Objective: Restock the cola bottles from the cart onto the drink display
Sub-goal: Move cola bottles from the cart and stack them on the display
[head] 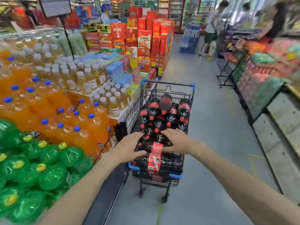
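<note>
A shopping cart (162,127) with blue corner bumpers stands in the grey aisle, packed with cola bottles (164,120) lying heaped, red caps mostly pointing near. Just left of the cart, the drink display (48,111) fills the whole left side: green bottles (32,168) with yellow caps nearest, then orange soda bottles (56,114) with blue caps, then pale yellow bottles (90,80) with white caps farther back. Beyond these rise stacks of red gift boxes (146,38). On the right, shelves hold bagged goods (267,69), and two people (214,28) stand far up the aisle beside refrigerated cases. A dark sign on a pole (56,5) rises over the display at top left.

Both hands reach down into the near end of the cart. The left hand (128,148) presses, fingers spread and nearly straight, against the left end of one cola bottle (152,147) lying crosswise on top of the heap. The right hand (177,142) lies on the bottle's right side, fingers extended over the neighbouring bottles (whether its thumb wraps beneath cannot be told).

The bottles carry red labels with white lettering, too blurred to read. Yellow price tags on the far boxes are likewise illegible.
</note>
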A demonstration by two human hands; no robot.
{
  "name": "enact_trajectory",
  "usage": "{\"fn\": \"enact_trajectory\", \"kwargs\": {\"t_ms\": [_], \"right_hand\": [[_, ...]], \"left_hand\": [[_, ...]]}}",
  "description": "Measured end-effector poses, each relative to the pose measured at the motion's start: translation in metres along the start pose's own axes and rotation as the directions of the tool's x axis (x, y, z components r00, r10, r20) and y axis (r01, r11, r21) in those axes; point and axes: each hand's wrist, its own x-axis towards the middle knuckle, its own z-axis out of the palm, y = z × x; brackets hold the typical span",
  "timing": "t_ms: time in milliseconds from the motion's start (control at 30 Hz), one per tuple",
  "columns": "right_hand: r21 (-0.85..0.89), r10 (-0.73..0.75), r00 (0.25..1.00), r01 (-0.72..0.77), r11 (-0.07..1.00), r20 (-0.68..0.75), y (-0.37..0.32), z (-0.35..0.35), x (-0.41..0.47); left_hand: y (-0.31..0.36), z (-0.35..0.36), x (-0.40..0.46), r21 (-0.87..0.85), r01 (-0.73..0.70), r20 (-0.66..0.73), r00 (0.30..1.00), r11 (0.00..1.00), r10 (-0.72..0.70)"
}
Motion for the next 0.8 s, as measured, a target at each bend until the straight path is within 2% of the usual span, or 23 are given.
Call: {"fn": "enact_trajectory", "kwargs": {"t_ms": [100,200,367,433,500,567,667,733,800], "right_hand": [[0.044,0.096,0.991,-0.100,0.994,0.092,0.036,0.018,0.008],[0.057,0.137,0.978,-0.148,0.987,0.156,0.061,0.043,0.018],[0.135,0.129,0.938,-0.180,0.974,0.322,0.090,0.096,0.039],[0.147,0.107,0.919,-0.174,0.974,0.378,0.101,0.115,0.052],[0.169,0.082,0.907,-0.165,0.972,0.413,0.111,0.134,0.063],[0.171,0.062,0.887,-0.156,0.973,0.458,0.120,0.152,0.073],[0.165,0.051,0.842,-0.165,0.972,0.537,0.132,0.176,0.082],[0.182,0.041,0.814,-0.178,0.967,0.580,0.135,0.190,0.084],[0.189,0.031,0.792,-0.183,0.965,0.609,0.137,0.201,0.088]], "left_hand": [[-0.004,0.027,0.035,-0.006,0.043,0.043,0.998,0.999,-0.042],[-0.013,0.065,0.057,-0.101,0.178,0.119,0.979,0.979,-0.166],[-0.021,0.125,0.076,-0.293,0.457,0.212,0.887,0.840,-0.410],[-0.040,0.166,0.084,-0.390,0.541,0.230,0.841,0.745,-0.491],[-0.065,0.221,0.092,-0.483,0.628,0.254,0.768,0.610,-0.588],[-0.074,0.257,0.095,-0.602,0.654,0.232,0.691,0.457,-0.684],[-0.026,0.216,0.101,-0.752,0.635,0.290,0.560,0.177,-0.776],[-0.018,0.214,0.106,-0.826,0.555,0.311,0.591,0.095,-0.744],[-0.017,0.218,0.112,-0.846,0.533,0.338,0.567,0.022,-0.751]]}}
